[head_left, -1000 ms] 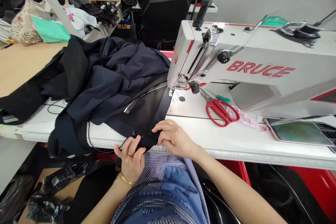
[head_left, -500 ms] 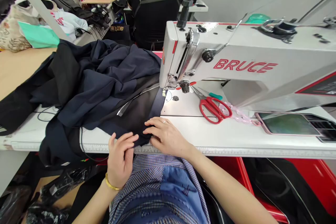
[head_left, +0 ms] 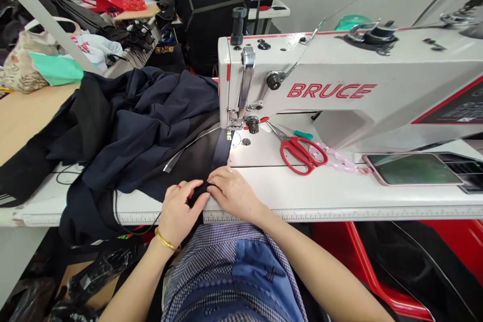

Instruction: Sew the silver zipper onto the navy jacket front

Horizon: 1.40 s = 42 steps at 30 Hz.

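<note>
A dark navy garment [head_left: 151, 126] lies bunched on the sewing table, its right edge running under the presser foot [head_left: 229, 135] of a white sewing machine [head_left: 320, 75]. A zipper [head_left: 188, 145] with pale teeth runs slantwise across a black part of the cloth. My left hand [head_left: 181, 214] pinches the near edge of the garment, thumb and fingers drawn together over it. Close beside it, my right hand [head_left: 236, 193] has its curled fingertips on the same edge. Cloth between the fingers is partly hidden.
Red-handled scissors [head_left: 304, 155] and a teal-handled tool [head_left: 303, 135] lie right of the needle. Farther right are a pink chain [head_left: 339, 160] and a phone [head_left: 415, 168]. A ruler strip [head_left: 302, 214] lines the front edge. A person [head_left: 211, 10] sits beyond the machine.
My left hand has moved in toward my right hand and closed on the cloth edge. The right hand's fingers have drawn together. The camera view has shifted slightly.
</note>
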### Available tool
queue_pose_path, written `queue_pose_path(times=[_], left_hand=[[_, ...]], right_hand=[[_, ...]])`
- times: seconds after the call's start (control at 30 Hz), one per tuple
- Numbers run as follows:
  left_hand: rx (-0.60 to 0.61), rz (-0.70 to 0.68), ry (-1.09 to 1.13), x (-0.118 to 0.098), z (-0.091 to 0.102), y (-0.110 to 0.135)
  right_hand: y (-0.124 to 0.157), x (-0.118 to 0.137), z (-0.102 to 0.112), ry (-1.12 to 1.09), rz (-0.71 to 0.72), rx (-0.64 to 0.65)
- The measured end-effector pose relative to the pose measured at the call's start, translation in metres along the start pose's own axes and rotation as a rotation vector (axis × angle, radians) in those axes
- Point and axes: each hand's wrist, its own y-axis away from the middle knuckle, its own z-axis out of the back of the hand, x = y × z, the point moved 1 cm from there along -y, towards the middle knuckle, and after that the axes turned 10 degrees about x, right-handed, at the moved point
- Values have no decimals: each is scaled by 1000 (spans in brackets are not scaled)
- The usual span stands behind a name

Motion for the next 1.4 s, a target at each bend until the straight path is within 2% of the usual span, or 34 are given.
queue_pose_path(times=[0.13, 0.23, 0.3, 0.37, 0.5, 0.63, 0.77, 0.9, 1.1, 1.3, 1.4], left_hand=[[41, -28, 75, 3, 5, -11], [148, 27, 230, 10, 13, -14], [188, 60, 257, 12, 16, -13], [157, 62, 209, 11, 14, -11], [-4, 9, 33, 2, 3, -4], [-26, -39, -68, -1, -2, -2], [27, -25, 65, 6, 7, -8], [122, 121, 262, 14, 19, -14], [100, 175, 369, 17, 20, -19], [29, 109, 172, 15, 15, -16], [89, 0, 47, 20, 12, -14]], right_hand=[[-1, 0, 0, 11, -15, -4], [-3, 1, -1, 13, -35, -8], [-4, 2, -1, 20, -52, -17], [-6, 3, -2, 34, -71, -27], [-10, 5, -2, 62, -102, -31], [-12, 5, -1, 61, -111, -16], [-12, 4, -1, 50, -113, -9], [-13, 3, -1, 48, -112, -18], [-14, 2, 0, 33, -109, -27], [-13, 2, 0, 16, -106, -30], [-16, 0, -1, 24, -57, -15]])
